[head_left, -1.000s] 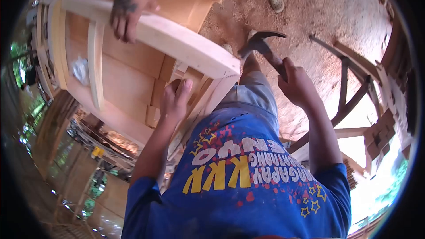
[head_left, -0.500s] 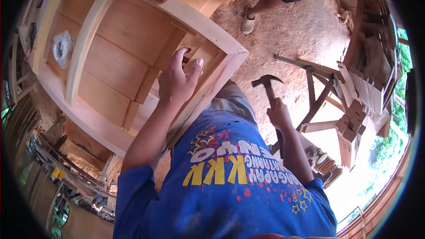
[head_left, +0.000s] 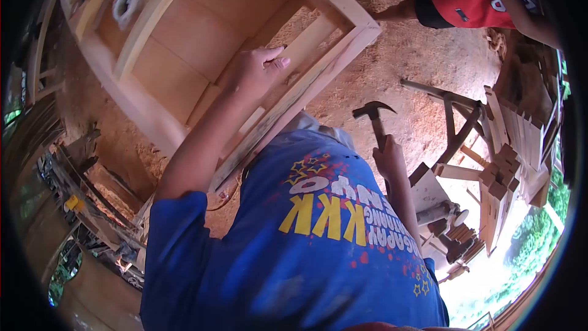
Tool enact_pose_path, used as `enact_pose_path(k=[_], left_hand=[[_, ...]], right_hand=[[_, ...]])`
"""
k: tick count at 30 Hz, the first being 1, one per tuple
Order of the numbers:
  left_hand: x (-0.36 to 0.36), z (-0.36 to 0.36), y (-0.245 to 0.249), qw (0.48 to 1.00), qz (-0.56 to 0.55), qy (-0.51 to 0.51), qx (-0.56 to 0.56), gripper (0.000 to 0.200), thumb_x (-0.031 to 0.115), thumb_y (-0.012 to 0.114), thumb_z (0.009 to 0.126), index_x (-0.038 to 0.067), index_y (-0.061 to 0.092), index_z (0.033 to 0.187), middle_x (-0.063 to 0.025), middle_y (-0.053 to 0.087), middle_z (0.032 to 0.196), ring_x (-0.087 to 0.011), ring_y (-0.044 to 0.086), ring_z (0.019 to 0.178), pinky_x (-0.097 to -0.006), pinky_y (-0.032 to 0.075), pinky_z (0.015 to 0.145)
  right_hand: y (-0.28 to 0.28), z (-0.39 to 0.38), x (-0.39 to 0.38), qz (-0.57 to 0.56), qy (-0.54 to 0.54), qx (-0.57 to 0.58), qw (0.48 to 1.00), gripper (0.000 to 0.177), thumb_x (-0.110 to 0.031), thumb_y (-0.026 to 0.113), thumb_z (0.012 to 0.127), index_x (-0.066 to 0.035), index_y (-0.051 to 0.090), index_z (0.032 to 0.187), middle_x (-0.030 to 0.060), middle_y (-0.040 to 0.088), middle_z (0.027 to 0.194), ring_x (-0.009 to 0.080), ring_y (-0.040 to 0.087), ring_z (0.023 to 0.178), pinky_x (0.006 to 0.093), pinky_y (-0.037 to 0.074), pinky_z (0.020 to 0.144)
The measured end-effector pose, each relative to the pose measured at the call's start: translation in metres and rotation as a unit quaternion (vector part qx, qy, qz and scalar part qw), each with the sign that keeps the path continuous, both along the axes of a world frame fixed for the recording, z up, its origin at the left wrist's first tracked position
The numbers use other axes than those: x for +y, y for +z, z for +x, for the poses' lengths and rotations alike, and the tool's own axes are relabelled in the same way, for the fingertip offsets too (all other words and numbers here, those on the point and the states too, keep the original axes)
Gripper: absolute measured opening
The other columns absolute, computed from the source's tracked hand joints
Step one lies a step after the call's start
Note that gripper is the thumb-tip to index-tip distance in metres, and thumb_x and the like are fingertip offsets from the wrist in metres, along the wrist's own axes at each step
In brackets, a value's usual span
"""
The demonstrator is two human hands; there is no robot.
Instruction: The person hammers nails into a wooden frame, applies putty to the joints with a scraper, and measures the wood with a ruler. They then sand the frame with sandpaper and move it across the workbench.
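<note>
Left arm outstretched, left hand [head_left: 257, 70] gripping cabinet frame [head_left: 343, 9]; right hand [head_left: 387, 158] fisted round upright hammer [head_left: 373, 113].

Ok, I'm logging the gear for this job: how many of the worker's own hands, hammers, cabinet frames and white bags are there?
Hands: 2 (left hand on the cabinet frame, right hand gripping the hammer)
Hammer: 1
Cabinet frame: 1
White bag: 1
Total: 5

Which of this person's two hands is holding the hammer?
The right hand: it grips the hammer by its handle, head pointing up. The left hand holds no tool and lies against the wooden frame.
</note>
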State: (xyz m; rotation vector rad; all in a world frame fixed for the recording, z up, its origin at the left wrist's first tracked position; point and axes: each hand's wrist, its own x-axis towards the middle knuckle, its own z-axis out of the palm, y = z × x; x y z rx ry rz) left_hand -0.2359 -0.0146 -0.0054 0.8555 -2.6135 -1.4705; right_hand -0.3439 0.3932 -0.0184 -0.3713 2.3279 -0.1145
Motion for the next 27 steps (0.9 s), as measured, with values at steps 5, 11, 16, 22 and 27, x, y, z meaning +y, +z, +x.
enact_pose_path(k=[5, 11, 16, 22, 27], left_hand=[[0.001, 0.044, 0.019, 0.996, -0.029, 0.007, -0.081, 0.045, 0.028, 0.077, 0.094, -0.004, 0.07, 0.124, -0.0235, 0.075, 0.113, -0.0254, 0.075, 0.103, -0.0349, 0.058, 0.091], [0.011, 0.137, 0.029, 0.99, -0.099, 0.002, -0.103, 0.044, 0.025, 0.079, 0.09, -0.002, 0.069, 0.124, -0.0191, 0.077, 0.111, -0.0248, 0.075, 0.101, -0.0354, 0.058, 0.091], [0.023, 0.211, 0.04, 0.965, -0.197, -0.004, -0.175, 0.056, 0.037, 0.081, 0.087, 0.001, 0.067, 0.128, -0.0221, 0.074, 0.118, -0.0305, 0.073, 0.11, -0.0384, 0.056, 0.094], [0.026, 0.233, 0.027, 0.961, -0.23, 0.017, -0.156, 0.056, 0.049, 0.077, 0.088, 0.007, 0.07, 0.124, -0.0194, 0.074, 0.116, -0.033, 0.072, 0.109, -0.0406, 0.055, 0.095], [0.031, 0.238, 0.036, 0.957, -0.239, 0.015, -0.164, 0.061, 0.059, 0.075, 0.084, 0.009, 0.07, 0.119, -0.018, 0.075, 0.111, -0.0352, 0.072, 0.105, -0.0432, 0.056, 0.093]], right_hand=[[-0.006, 0.031, 0.038, -0.051, -0.02, 0.071, 0.996, 0.034, -0.017, 0.068, 0.087, 0.003, 0.055, 0.11, 0.033, 0.069, 0.097, 0.0517, 0.067, 0.095, 0.0589, 0.053, 0.082], [-0.019, 0.097, 0.084, -0.096, -0.109, 0.036, 0.989, 0.034, -0.022, 0.069, 0.086, 0.004, 0.056, 0.104, 0.0311, 0.068, 0.091, 0.0517, 0.067, 0.09, 0.0576, 0.051, 0.079], [-0.026, 0.17, 0.107, -0.119, -0.091, 0.042, 0.988, 0.035, -0.024, 0.068, 0.085, 0.004, 0.056, 0.103, 0.0316, 0.067, 0.092, 0.0518, 0.066, 0.091, 0.0561, 0.051, 0.079], [-0.005, 0.255, 0.109, -0.111, -0.047, 0.016, 0.993, 0.035, -0.024, 0.069, 0.083, 0.004, 0.058, 0.101, 0.0306, 0.068, 0.092, 0.0499, 0.067, 0.092, 0.0553, 0.051, 0.08], [-0.013, 0.307, 0.109, -0.134, 0.015, 0.041, 0.99, 0.034, -0.025, 0.069, 0.085, 0.003, 0.059, 0.102, 0.0304, 0.069, 0.09, 0.0514, 0.067, 0.089, 0.0577, 0.052, 0.08]])
